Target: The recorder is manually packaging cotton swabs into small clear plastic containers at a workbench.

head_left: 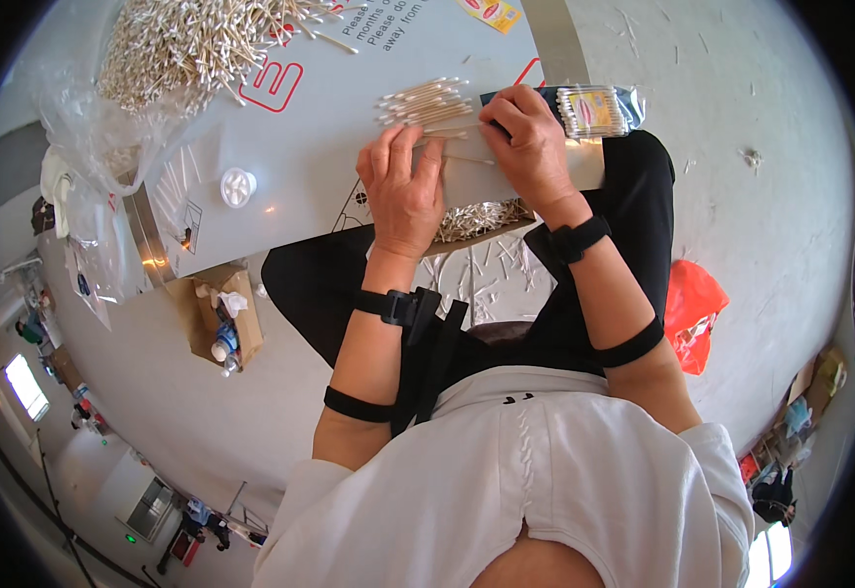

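Note:
My left hand [401,193] rests at the near side of a small heap of cotton swabs [427,100] on the table. Its fingers reach forward, thumb and forefinger apart, and the fingertips touch the ends of the nearest swabs. Opposite it, my right hand [533,147] is closed with curled fingers; what is in the pinch is hidden. A single cotton swab [468,160] lies between the hands. Just right of my right hand is a dark, shiny plastic pouch [635,106], with a flat pack of cotton swabs [592,112] with a yellow label on it.
A large pile of cotton swabs [177,49] in clear plastic [65,108] covers the far left of the printed table [300,176]. Nearer stands a small round tub [237,187]. An open box of swabs [486,221] sits below the table edge. A cardboard box [197,318] and red bag [692,314] are on the floor.

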Action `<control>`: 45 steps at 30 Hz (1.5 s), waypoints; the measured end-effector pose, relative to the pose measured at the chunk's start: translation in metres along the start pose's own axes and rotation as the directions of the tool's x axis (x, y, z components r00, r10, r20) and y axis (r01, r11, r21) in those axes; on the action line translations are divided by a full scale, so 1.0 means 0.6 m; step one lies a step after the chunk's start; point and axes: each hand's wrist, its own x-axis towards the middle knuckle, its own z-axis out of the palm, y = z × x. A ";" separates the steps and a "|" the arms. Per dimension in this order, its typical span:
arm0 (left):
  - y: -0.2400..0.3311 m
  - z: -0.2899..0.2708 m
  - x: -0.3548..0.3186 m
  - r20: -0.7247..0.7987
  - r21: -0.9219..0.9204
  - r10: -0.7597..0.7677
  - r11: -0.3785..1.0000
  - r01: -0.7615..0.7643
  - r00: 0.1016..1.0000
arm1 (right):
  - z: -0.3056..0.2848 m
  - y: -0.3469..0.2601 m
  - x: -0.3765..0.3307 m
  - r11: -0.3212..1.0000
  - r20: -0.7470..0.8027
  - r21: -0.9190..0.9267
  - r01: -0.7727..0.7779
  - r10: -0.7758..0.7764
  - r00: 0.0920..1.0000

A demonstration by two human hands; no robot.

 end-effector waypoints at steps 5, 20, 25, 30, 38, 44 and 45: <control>0.003 0.006 -0.007 -0.055 -0.048 -0.042 0.998 0.039 0.998 | 0.007 0.002 0.018 0.991 0.027 -0.128 0.029 -0.026 0.999; 0.002 0.011 0.036 0.026 -0.096 -0.063 0.993 0.066 0.998 | 0.011 0.017 0.035 0.992 0.071 -0.105 0.075 -0.067 0.995; 0.005 0.013 0.030 -0.104 -0.161 -0.042 0.987 0.025 0.994 | 0.008 0.018 0.034 0.997 0.065 -0.055 0.055 -0.051 0.997; 0.005 0.010 0.025 0.000 -0.105 0.045 0.993 -0.045 0.999 | 0.005 0.021 0.030 0.999 0.060 -0.012 0.034 -0.033 0.998; -0.011 0.036 0.065 -0.244 -0.292 -0.204 0.948 0.129 0.948 | 0.022 0.001 0.021 0.993 -0.135 0.104 -0.060 0.074 0.988; -0.046 0.060 0.085 -0.167 -0.747 -0.507 0.625 0.226 0.846 | 0.053 -0.010 0.038 0.866 -0.192 0.496 -0.056 0.173 0.966; -0.038 0.063 0.093 -0.127 -0.831 -0.555 0.512 0.217 0.822 | 0.059 -0.003 0.045 0.867 -0.195 0.494 -0.057 0.174 0.965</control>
